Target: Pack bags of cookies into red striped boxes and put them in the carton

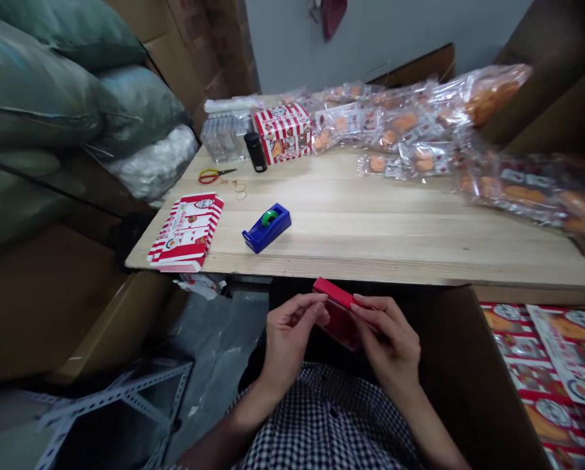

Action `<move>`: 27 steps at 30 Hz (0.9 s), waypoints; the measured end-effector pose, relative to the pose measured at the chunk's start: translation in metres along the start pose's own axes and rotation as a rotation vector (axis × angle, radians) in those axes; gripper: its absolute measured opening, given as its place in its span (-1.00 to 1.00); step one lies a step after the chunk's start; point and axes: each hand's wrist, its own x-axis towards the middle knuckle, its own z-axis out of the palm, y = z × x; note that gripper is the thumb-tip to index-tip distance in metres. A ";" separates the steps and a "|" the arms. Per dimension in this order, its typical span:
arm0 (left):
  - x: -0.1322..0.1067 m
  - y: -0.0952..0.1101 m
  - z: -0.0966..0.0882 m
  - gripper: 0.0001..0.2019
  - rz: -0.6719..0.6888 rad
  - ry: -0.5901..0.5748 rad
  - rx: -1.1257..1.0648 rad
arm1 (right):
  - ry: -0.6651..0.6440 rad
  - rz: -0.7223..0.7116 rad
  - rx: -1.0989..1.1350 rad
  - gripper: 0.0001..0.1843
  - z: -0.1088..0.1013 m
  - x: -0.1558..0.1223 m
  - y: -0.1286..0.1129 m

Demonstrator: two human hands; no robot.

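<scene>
A small red box is held above my lap, just below the table's front edge. My right hand is closed round its right side, fingers on the top edge and thumb on the face. At the box's left corner, my left hand pinches with thumb and index finger. Whether anything thin, such as tape, is between those fingertips is too small to tell. Beyond the hands, a blue tape dispenser with a green-cored roll stands on the wooden table. Left of it lies a stack of flat red-and-white printed cartons.
Scissors, a black bottle and a red-striped box stand further back. Clear bags of orange pieces line the table's rear and right. An open cardboard box at my right has printed packages beside it. Sacks are piled left.
</scene>
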 end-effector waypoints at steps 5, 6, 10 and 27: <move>0.012 -0.015 0.028 -0.17 -0.083 -0.062 -0.201 | 0.040 -0.053 -0.058 -0.66 0.005 -0.002 0.008; 0.014 -0.019 0.031 -0.16 -0.100 -0.053 -0.207 | 0.052 -0.049 -0.058 -0.61 0.005 -0.003 0.009; 0.020 -0.030 0.034 -0.19 -0.139 -0.039 -0.193 | -0.072 -0.022 -0.092 -0.48 -0.001 -0.003 0.013; 0.074 -0.020 -0.006 -0.70 0.233 -0.595 0.616 | 0.035 0.229 0.175 -0.72 -0.034 0.001 0.000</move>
